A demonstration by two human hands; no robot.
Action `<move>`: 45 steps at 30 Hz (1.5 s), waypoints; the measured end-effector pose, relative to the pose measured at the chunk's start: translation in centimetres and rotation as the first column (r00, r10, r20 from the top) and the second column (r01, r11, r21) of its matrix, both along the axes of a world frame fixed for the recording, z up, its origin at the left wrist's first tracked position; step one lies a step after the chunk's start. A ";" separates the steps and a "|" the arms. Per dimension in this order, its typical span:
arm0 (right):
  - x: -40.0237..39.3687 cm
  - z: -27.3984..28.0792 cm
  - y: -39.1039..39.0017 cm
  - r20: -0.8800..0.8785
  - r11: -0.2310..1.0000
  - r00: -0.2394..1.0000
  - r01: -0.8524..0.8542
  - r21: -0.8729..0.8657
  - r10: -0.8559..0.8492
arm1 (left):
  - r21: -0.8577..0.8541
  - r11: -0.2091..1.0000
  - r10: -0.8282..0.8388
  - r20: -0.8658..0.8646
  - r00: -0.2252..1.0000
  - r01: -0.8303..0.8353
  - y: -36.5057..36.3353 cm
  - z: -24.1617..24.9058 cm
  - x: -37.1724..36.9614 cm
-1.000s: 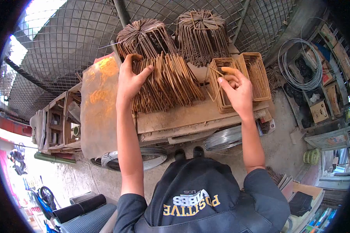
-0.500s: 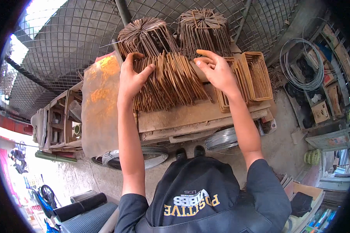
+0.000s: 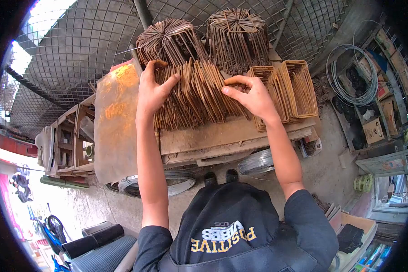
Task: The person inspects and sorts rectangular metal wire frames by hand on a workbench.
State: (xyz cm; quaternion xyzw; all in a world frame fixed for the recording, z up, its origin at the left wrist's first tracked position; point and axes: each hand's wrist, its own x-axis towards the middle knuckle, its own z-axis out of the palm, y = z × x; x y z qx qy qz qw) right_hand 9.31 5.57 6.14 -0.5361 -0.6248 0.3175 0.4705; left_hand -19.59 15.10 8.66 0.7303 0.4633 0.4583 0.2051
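A row of rusty bent-steel stirrups (image 3: 199, 97) stands on edge, packed close together on a wooden bench (image 3: 186, 144). My left hand (image 3: 154, 93) rests at the row's left end, thumb over the top edges and fingers curled at the far side, a wide gap between them. At the right end, my right hand (image 3: 254, 97) has thumb and forefinger drawn close together on the upper edge of the end stirrups. Its other fingers are partly hidden. Just right of that hand stand rectangular stirrups (image 3: 300, 90) in nested stacks.
Two round bundles of stirrups (image 3: 238, 41) stand behind the row, against a wire mesh fence (image 3: 90, 31). A stained sheet (image 3: 115, 127) covers the bench's left part. Wire coils (image 3: 179, 183) lie on the floor below. Another wire coil (image 3: 352, 75) is at the right.
My right hand has moved down and slightly left onto the row's right end, its thumb and fingers closing. My left hand has stayed nearly in place.
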 end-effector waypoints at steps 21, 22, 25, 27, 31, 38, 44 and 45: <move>0.3 -0.4 0.1 -0.186 0.971 0.963 0.217 0.102 -0.196 | -0.073 0.997 -0.008 0.025 1.000 0.010 0.1 -0.2 -0.2; 0.3 -0.4 0.0 -0.117 0.955 0.972 0.224 0.196 -0.204 | -0.075 0.997 -0.008 0.024 1.000 0.010 0.1 -0.3 -0.3; 0.0 0.2 -0.7 -0.068 0.953 0.974 0.226 0.202 -0.217 | -0.055 0.999 -0.003 0.015 1.000 0.003 0.1 -0.3 -0.2; -0.2 0.2 -1.0 -0.035 0.956 0.977 0.212 0.200 -0.210 | -0.087 0.996 0.001 0.024 1.000 0.001 0.0 -0.1 -0.1; -0.8 0.7 -1.5 0.056 0.955 0.980 0.171 0.244 -0.189 | -0.077 0.997 -0.001 0.022 1.000 0.002 0.0 -0.1 -0.1; -0.5 1.4 -1.6 0.082 0.901 0.943 0.279 0.332 -0.322 | -0.019 1.000 -0.018 0.005 1.000 0.018 0.2 -0.3 -0.3; -0.3 -0.3 -0.9 0.027 0.990 0.991 0.127 0.066 -0.129 | -0.046 0.999 -0.015 0.024 1.000 0.016 -0.1 0.1 0.0; -0.2 -0.2 -0.8 0.027 0.990 0.991 0.126 0.066 -0.128 | -0.032 0.999 -0.014 0.021 1.000 0.014 -0.1 0.0 -0.1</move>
